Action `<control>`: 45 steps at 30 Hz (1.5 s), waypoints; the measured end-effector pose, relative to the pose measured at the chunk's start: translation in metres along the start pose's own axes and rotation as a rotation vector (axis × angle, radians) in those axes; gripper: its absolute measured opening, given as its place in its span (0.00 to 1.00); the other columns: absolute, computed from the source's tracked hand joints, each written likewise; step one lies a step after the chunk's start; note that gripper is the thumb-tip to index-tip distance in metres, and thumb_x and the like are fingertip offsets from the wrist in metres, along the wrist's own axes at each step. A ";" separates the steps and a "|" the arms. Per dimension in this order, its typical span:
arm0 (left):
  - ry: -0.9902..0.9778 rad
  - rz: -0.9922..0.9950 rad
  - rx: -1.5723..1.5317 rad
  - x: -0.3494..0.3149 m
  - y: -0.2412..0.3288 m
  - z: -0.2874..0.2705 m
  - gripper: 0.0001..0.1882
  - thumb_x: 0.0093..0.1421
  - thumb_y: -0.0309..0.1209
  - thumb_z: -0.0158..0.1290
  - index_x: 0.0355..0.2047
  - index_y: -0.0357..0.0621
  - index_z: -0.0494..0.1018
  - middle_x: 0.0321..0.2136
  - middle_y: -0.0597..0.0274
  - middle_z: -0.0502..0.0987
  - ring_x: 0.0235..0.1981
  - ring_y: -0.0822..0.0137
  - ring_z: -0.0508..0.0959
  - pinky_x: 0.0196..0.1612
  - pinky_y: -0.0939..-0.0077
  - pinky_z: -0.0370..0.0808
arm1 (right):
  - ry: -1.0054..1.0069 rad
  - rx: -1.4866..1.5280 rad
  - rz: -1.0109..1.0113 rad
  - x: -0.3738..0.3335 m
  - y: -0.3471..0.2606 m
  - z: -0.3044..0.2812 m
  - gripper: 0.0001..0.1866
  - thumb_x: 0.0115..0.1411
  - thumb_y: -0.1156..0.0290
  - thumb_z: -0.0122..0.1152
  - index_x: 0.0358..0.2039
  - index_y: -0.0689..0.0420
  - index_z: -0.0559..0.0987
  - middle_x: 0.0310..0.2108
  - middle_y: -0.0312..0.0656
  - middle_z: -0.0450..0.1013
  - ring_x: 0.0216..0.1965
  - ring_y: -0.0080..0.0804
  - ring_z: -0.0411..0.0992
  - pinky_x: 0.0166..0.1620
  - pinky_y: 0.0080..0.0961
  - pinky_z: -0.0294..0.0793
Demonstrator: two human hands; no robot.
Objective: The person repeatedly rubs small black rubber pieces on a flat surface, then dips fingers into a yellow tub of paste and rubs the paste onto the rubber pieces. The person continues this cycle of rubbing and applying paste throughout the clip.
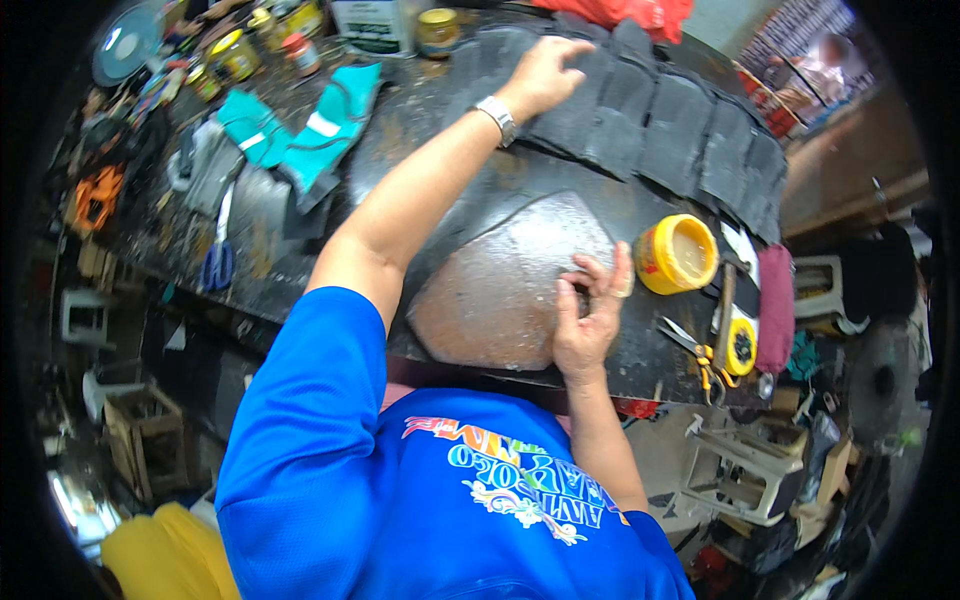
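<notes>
My left hand (546, 80), with a silver watch (497, 121) on its wrist, reaches over overlapping dark grey, sole-shaped pieces (600, 117) at the back of the table. Its thumb and forefinger are apart; whether it touches the pieces I cannot tell. At the right edge of a smooth, pointed slab (500, 290), my right hand (588, 325) is raised with bent fingers spread and nothing visible in them. The slab, brownish and shiny, lies in front of my body. A yellow tub (677, 255) of pale paste stands open just right of that hand.
Scissors (690, 343), a hammer (726, 310), a yellow tape roll (740, 347) and a maroon pouch (774, 310) lie at the right. Teal pieces (330, 130), blue-handled scissors (217, 262) and jars (437, 33) occupy the left and back. A person (815, 75) sits far right.
</notes>
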State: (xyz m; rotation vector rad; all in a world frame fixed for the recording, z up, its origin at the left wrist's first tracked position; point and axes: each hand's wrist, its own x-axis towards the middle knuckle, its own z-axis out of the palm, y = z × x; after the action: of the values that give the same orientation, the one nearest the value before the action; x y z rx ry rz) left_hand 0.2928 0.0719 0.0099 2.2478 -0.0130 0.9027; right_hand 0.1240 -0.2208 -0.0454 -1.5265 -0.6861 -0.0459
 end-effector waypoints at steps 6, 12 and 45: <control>-0.084 0.081 0.281 -0.097 0.022 -0.126 0.17 0.60 0.29 0.60 0.51 0.48 0.79 0.51 0.55 0.77 0.53 0.54 0.77 0.58 0.64 0.73 | -0.023 -0.016 0.008 0.000 -0.003 0.001 0.45 0.60 0.83 0.60 0.73 0.58 0.49 0.50 0.48 0.72 0.41 0.29 0.74 0.51 0.27 0.73; -0.118 -0.534 0.845 -0.174 -0.007 -0.231 0.29 0.56 0.41 0.65 0.56 0.43 0.74 0.58 0.41 0.70 0.58 0.44 0.73 0.60 0.56 0.72 | -0.028 -0.080 -0.058 0.000 -0.001 0.004 0.44 0.60 0.81 0.61 0.73 0.58 0.50 0.50 0.49 0.71 0.42 0.29 0.73 0.50 0.26 0.73; -0.089 -0.135 -0.727 -0.100 0.104 -0.204 0.10 0.71 0.26 0.48 0.48 0.35 0.73 0.40 0.65 0.80 0.41 0.76 0.78 0.45 0.80 0.76 | -0.223 -1.149 0.171 0.162 -0.032 -0.153 0.44 0.64 0.28 0.37 0.36 0.57 0.86 0.35 0.57 0.79 0.45 0.55 0.78 0.51 0.44 0.73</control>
State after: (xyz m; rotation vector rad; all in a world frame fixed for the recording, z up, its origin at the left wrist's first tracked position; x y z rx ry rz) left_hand 0.0678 0.0956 0.1158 1.5838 -0.1957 0.5935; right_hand 0.2998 -0.3022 0.0690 -2.7204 -0.7360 -0.1613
